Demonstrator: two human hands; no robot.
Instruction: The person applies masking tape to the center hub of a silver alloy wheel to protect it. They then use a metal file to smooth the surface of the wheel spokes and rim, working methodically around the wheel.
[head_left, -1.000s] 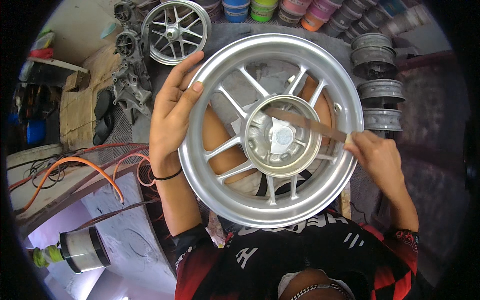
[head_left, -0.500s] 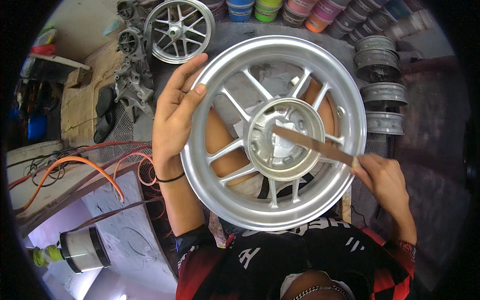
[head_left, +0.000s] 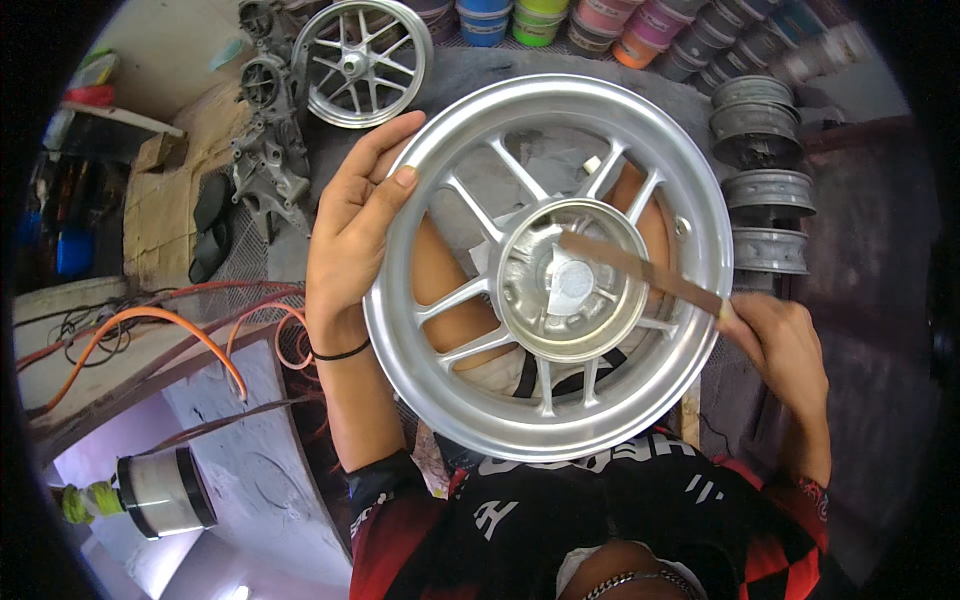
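Observation:
A silver spoked motorcycle wheel rim is tilted up in front of me, its face toward me. My left hand grips its left edge, thumb on the lip and fingers stretched behind. In my right hand is a long flat brown bar, like a file, blurred by motion. Its far end is over the upper part of the hub. A piece of white paper or tape covers the hub's centre, with a round outline showing in it. Whether the bar touches the paper I cannot tell.
Another silver wheel stands at the far left beside grey metal castings. Paint tubs line the back. Several rims are stacked at right. An orange hose and a pair of dark sandals lie at left.
My right hand has shifted slightly right with the bar, whose tip has moved up and right off the paper's middle. More of the paper's round outline shows. The left hand keeps its grip.

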